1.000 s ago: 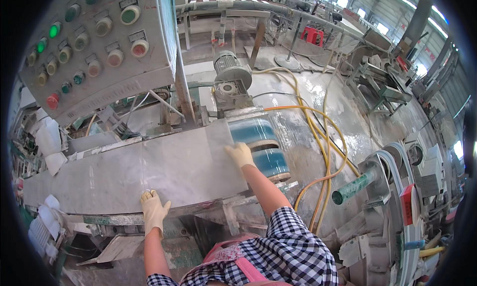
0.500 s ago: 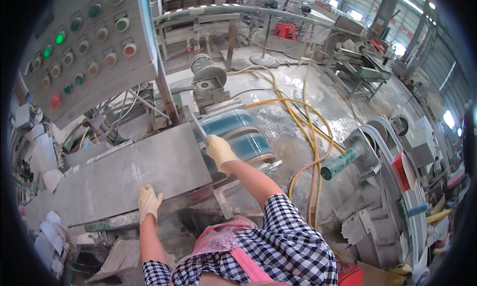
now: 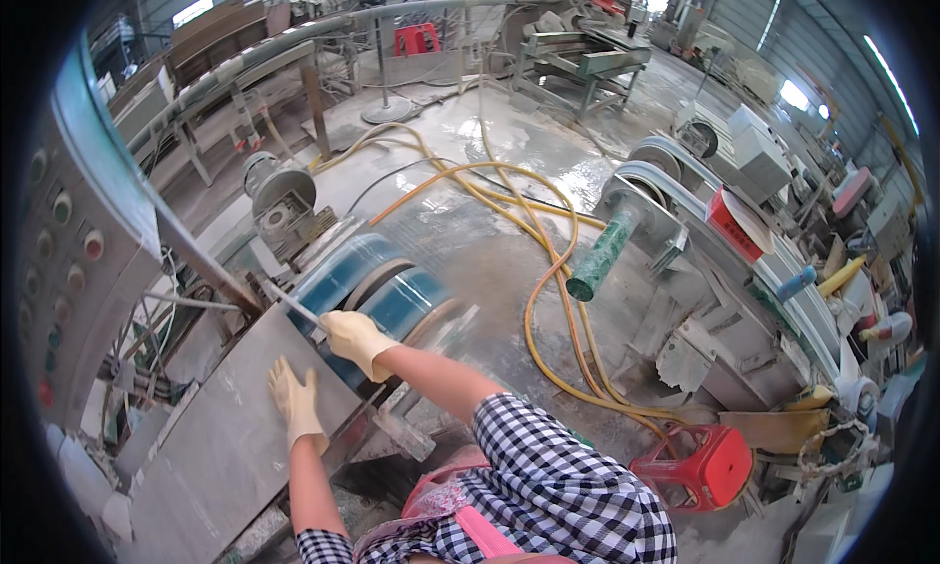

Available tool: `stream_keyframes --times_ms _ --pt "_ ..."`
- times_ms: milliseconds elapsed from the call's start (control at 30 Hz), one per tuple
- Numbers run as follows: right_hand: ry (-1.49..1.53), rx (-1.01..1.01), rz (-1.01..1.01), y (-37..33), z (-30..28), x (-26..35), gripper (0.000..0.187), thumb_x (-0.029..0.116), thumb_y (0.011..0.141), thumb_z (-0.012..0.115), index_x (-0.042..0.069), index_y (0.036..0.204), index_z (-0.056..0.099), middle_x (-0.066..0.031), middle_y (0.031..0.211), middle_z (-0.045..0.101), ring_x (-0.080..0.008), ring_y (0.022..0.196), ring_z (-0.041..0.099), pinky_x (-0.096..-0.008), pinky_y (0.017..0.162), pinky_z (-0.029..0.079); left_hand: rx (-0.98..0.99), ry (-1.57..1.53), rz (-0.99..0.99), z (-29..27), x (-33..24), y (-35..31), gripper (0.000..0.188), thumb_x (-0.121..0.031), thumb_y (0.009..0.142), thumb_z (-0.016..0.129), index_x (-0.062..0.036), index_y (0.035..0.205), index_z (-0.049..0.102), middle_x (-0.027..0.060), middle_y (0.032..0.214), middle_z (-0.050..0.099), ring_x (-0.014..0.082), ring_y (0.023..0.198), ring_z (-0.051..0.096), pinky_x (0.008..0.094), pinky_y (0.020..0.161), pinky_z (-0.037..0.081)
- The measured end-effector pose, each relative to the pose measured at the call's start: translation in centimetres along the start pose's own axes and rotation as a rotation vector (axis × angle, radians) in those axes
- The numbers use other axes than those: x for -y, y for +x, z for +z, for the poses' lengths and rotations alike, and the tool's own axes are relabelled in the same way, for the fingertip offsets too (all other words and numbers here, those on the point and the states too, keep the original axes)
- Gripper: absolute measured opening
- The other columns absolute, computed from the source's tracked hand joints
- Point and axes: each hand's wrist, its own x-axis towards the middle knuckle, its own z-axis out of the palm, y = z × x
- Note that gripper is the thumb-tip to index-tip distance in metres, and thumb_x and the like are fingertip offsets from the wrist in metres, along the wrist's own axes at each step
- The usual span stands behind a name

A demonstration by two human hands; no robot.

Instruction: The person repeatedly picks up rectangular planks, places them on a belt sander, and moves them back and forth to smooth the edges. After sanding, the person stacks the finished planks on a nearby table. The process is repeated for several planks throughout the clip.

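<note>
My left hand (image 3: 296,399), in a cream rubber glove, lies on the flat grey metal table (image 3: 211,451) with its fingers spread and nothing in them. My right hand (image 3: 354,341), gloved the same way, is closed around the near end of a thin pale strip (image 3: 297,305). The strip runs along the table's far end, beside the blue belts (image 3: 399,303) on their rollers. Its exact kind and its far tip are hard to make out.
A control box (image 3: 83,241) with push buttons stands at the left. Beyond the belts sits a motor (image 3: 279,192). Yellow hoses (image 3: 534,300) cross the wet floor. On the right are a red stool (image 3: 695,466) and a machine with a green roller (image 3: 599,260).
The view has swung right. My left hand has moved along the table toward my right hand and the belts, fingers spreading. My right hand still grips the strip.
</note>
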Motion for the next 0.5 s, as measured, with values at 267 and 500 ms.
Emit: stream_keyframes --times_ms 267,500 --pt "0.173 -0.313 0.039 -0.3 0.7 -0.8 0.015 0.006 0.082 0.059 0.003 0.094 0.068 -0.0225 0.089 0.07 -0.0402 0.087 0.069 -0.0454 0.075 0.056 0.076 0.187 -0.298 -0.5 -8.4 3.6 0.095 -0.056 0.079 0.074 -0.0046 0.15 0.037 0.0143 0.153 0.039 0.0287 0.145 0.029 0.0602 0.113 0.023" --pt "0.19 -0.222 0.041 -0.8 -0.9 -0.3 0.02 0.014 0.084 0.058 0.006 0.1 0.067 -0.0215 0.093 0.07 -0.0413 0.09 0.068 -0.0505 0.078 0.054 -0.007 0.235 -0.349 1.2 -8.3 5.6 0.093 -0.054 0.079 0.072 -0.0043 0.148 0.037 0.0172 0.15 0.037 0.0344 0.143 0.029 0.069 0.109 0.02"
